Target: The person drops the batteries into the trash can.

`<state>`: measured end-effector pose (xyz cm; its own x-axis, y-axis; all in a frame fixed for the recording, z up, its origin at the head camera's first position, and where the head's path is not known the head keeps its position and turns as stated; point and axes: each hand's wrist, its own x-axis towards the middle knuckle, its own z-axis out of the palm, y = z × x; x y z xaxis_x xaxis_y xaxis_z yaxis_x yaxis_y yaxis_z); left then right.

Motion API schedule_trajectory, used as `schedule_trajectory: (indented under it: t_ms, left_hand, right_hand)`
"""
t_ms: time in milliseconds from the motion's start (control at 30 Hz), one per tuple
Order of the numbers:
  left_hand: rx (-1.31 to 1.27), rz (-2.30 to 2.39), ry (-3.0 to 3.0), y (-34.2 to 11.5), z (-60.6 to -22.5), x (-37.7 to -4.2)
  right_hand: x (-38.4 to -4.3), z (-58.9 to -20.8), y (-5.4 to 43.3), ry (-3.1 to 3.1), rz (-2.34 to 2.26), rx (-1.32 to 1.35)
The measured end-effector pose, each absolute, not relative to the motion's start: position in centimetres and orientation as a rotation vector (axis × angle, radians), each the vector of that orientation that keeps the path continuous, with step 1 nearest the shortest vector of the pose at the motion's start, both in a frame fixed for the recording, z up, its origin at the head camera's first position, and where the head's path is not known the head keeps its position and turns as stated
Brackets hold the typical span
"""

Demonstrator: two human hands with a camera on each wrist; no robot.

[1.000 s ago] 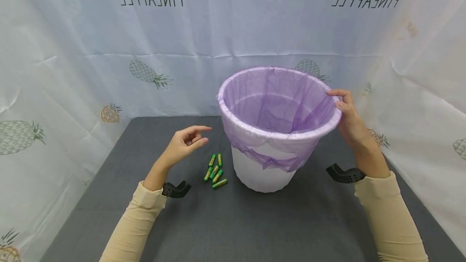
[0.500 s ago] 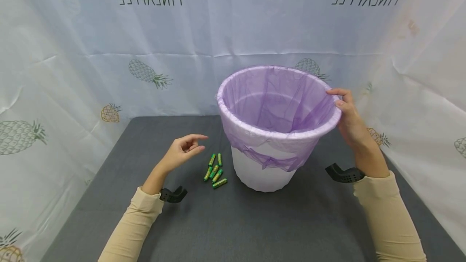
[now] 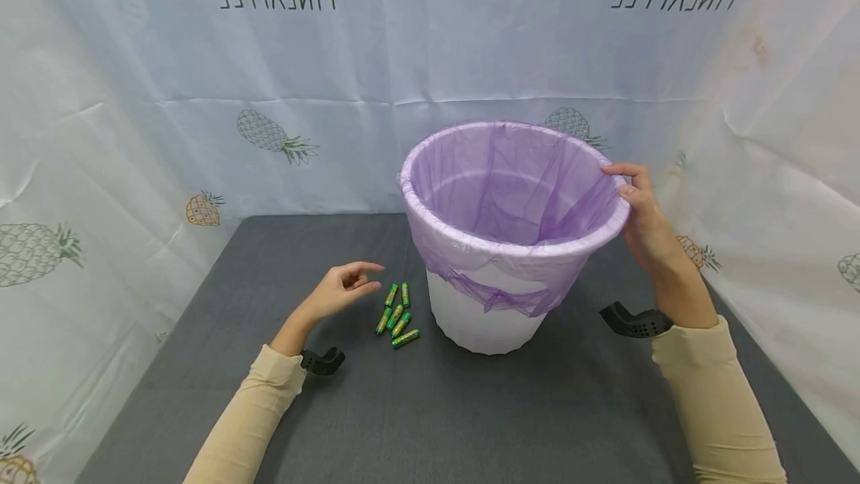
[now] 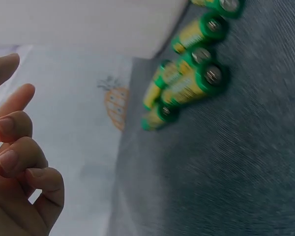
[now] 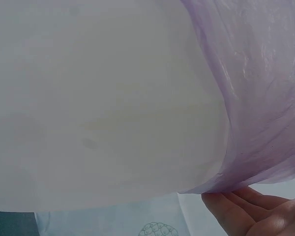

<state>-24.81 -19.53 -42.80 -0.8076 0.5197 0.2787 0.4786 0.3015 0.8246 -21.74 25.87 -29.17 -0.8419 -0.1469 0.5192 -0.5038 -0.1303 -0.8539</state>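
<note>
A white trash bin point(image 3: 480, 323) stands on the dark cloth-covered table, lined with a thin purple plastic bag point(image 3: 510, 193) folded over its rim. My right hand point(image 3: 648, 226) grips the bin's right rim through the bag, thumb outside and fingertips over the edge; the right wrist view shows part of that hand point(image 5: 265, 214) below the bag. To the left of the bin lie several green-and-yellow batteries point(image 3: 396, 317). Just up and left of them hovers my left hand point(image 3: 339, 288), thumb and index finger apart, holding nothing. The left wrist view shows the batteries point(image 4: 187, 83) beyond the fingers.
A white curtain point(image 3: 376, 43) printed with pineapples hangs behind the table and along both sides. The grey tabletop point(image 3: 430, 424) stretches in front of the bin and batteries. Black wrist straps point(image 3: 322, 361) sit on both forearms.
My left hand has lowered toward the batteries, with its thumb and index finger still apart. The right hand, the bin and the batteries stay where they were.
</note>
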Motion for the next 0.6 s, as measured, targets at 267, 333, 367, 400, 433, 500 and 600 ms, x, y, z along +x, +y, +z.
schedule_trajectory:
  t_ms: [267, 333, 367, 400, 433, 500, 600]
  left_hand:
    - [0.982, 1.567, 2.466, -19.5, -44.7, -26.1]
    - [0.968, 1.548, 2.454, -19.4, -45.1, -26.4]
    - [0.956, 1.536, 2.45, -19.3, -45.3, -26.6]
    - [0.938, 1.521, 2.45, -19.2, -45.5, -26.7]
    - [0.921, 1.507, 2.452, -19.2, -45.6, -26.7]
    - [0.886, 1.475, 2.462, -19.1, -45.9, -26.9]
    - [0.841, 1.434, 2.471, -18.9, -46.2, -26.9]
  right_hand:
    - [-21.8, -29.1, 25.9, -1.875, 2.066, 0.739]
    - [-21.9, -29.1, 25.9, -1.873, 2.068, 0.732]
    - [-21.9, -29.1, 25.9, -1.872, 2.069, 0.728]
    - [-21.9, -29.1, 25.9, -1.873, 2.07, 0.72]
    - [-21.9, -29.1, 25.9, -1.874, 2.07, 0.713]
    - [-21.9, -29.2, 25.8, -1.874, 2.072, 0.706]
    - [-21.9, -29.2, 25.8, -1.872, 2.075, 0.708]
